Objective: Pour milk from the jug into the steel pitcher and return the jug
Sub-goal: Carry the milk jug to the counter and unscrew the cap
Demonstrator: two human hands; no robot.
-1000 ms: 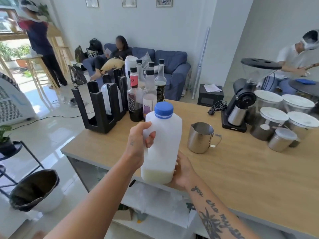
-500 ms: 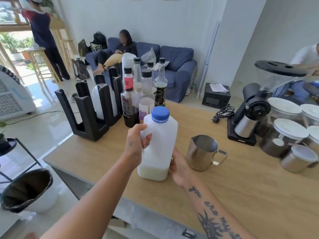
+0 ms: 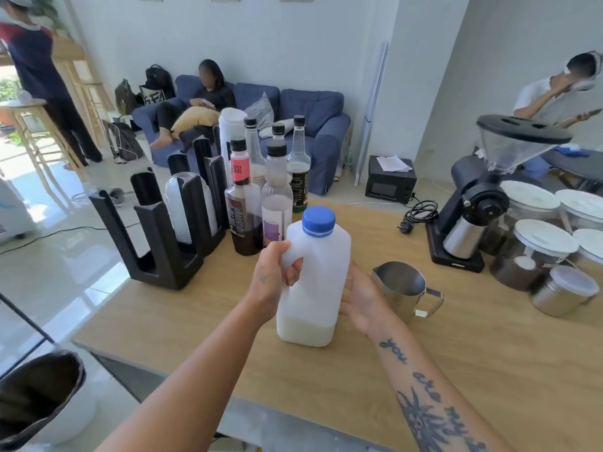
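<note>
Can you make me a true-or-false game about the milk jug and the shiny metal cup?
1. The milk jug has its blue cap on. True.
2. The jug is full to the top. False: the milk fills only the bottom part.
3. The steel pitcher stands on the jug's right. True.
4. The left hand holds the pitcher's handle. False: it grips the jug's handle.
</note>
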